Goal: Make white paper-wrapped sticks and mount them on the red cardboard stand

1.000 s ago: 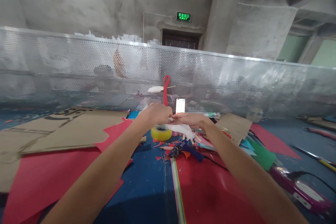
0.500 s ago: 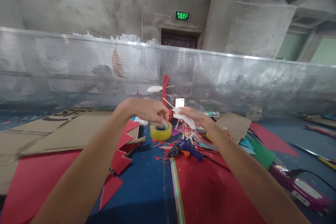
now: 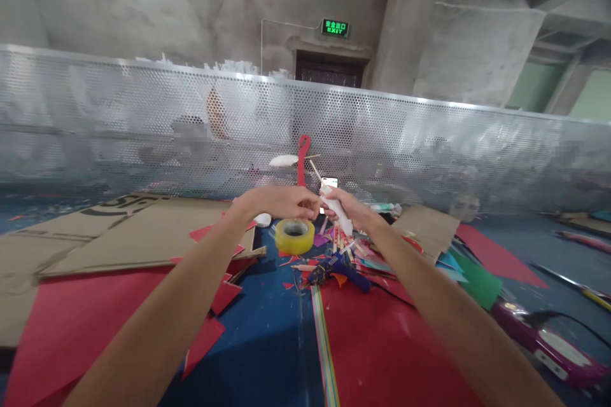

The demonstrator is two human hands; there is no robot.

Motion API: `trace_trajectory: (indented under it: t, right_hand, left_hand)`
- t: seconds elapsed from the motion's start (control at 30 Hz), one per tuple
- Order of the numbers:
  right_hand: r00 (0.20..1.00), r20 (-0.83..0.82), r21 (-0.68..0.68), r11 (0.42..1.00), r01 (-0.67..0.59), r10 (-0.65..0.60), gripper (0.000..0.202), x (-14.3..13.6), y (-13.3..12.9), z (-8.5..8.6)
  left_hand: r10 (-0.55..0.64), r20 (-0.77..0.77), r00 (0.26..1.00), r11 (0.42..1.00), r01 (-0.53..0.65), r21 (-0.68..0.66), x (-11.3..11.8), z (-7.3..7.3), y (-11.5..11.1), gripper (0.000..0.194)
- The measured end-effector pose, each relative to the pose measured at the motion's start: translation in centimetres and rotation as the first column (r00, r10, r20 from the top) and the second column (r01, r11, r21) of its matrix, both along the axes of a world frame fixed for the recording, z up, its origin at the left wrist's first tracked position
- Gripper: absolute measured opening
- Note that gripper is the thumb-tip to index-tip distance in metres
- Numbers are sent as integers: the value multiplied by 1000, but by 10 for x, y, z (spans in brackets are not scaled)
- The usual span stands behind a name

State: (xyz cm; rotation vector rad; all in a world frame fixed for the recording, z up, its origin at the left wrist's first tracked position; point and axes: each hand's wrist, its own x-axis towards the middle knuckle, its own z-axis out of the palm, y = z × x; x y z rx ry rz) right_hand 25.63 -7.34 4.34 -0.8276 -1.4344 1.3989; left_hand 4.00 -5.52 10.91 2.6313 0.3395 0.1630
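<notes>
My right hand point(image 3: 356, 208) is closed round a white piece on a thin wooden stick point(image 3: 338, 211), whose stick points up and to the left. Beside it, my left hand point(image 3: 296, 202) has its fingers bent together, with the tips at the near edge of the white piece; whatever they pinch is hidden. Just below the left hand lies a roll of clear yellow tape point(image 3: 294, 243). A blue hot glue gun point(image 3: 341, 270) rests under the right hand. Behind both hands stands a red hooked strip point(image 3: 301, 159), with a similar white piece point(image 3: 283, 161) beside it.
Brown cardboard point(image 3: 143, 235) and red card point(image 3: 95, 318) cover the left side. Striped sticks and paper scraps point(image 3: 341, 240) lie under my hands. A phone point(image 3: 329, 183) stands behind. At right are green card point(image 3: 480, 280), a purple power strip point(image 3: 548, 343) and a cutter point(image 3: 568, 280).
My left hand has moved up and right, from over the tape roll to the white piece. In my right hand, the white piece and stick have tipped more upright.
</notes>
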Motion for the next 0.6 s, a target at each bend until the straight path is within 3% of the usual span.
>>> trace_trajectory:
  t: [0.1,0.2,0.37,0.6]
  right_hand:
    - [995,-86,-49,997,-62,57,29,-4,0,3]
    - [993,-117,-56,998,-37,31,31,-7,-2,6]
    - [997,-45,22,997,69,-68,26,-11,-6,7]
    - [991,31,113,986,125,-130,32,-11,-5,2]
  left_hand:
    - [-3,41,999,998,0,66,0,-2,3,7]
    - [28,66,997,998,-32,61,-2,-3,5,8]
    - [60,58,997,997,-63,45,-5,-3,10,8]
    - [27,59,998,994,-33,100,-9,2,6,9]
